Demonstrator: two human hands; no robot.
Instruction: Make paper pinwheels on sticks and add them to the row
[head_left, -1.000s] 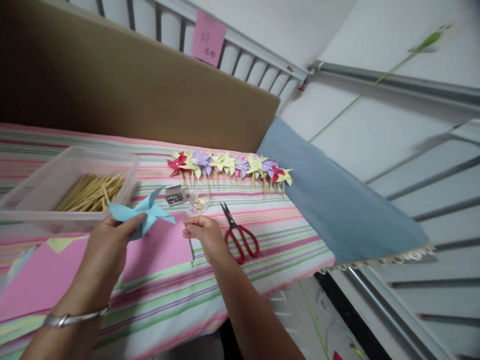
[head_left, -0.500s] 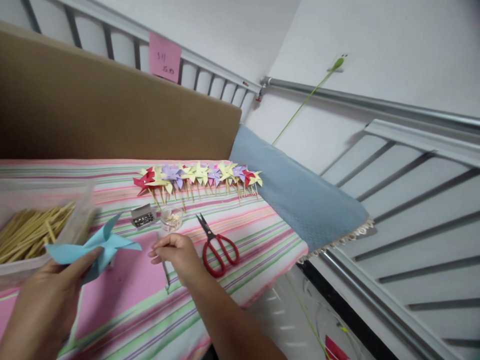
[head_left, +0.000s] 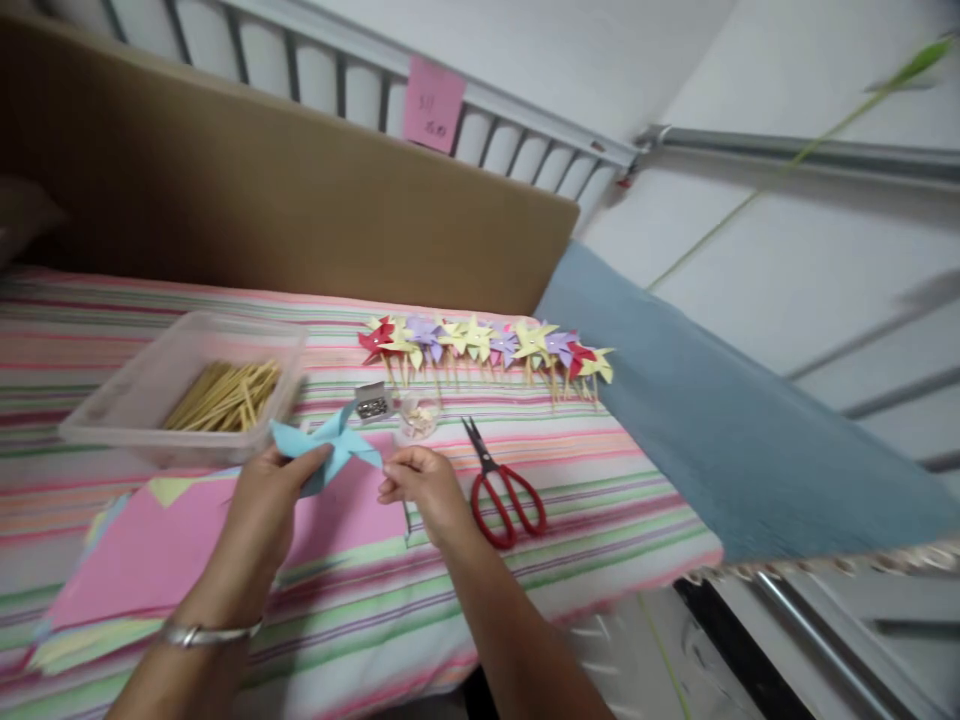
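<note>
In the head view, my left hand (head_left: 264, 500) grips a light-blue paper pinwheel (head_left: 336, 440) between thumb and fingers, above a sheet of pink paper (head_left: 349, 512). My right hand (head_left: 426, 485) is just right of the pinwheel, close to its right-hand blade. Its thumb and fingertips are pinched together; whatever is between them is too small to make out. Beyond the hands stand a small open box of metal pins (head_left: 372, 404) and a round clear cup (head_left: 418, 416) with tiny pale pieces. Red-handled scissors (head_left: 501, 492) lie to the right of my right hand.
A clear plastic tub (head_left: 135, 432) of thin wooden sticks (head_left: 225, 397) stands at left. Finished pinwheels (head_left: 480, 342) lie in a row at the back, before a brown cardboard panel (head_left: 360, 220). A stack of coloured paper (head_left: 135, 570) lies front left. The striped cloth (head_left: 622, 520) ends at right.
The view has swung left, bringing the whole tub and the paper stack into sight. My right hand has come closer to the blue pinwheel, which stays in my left hand.
</note>
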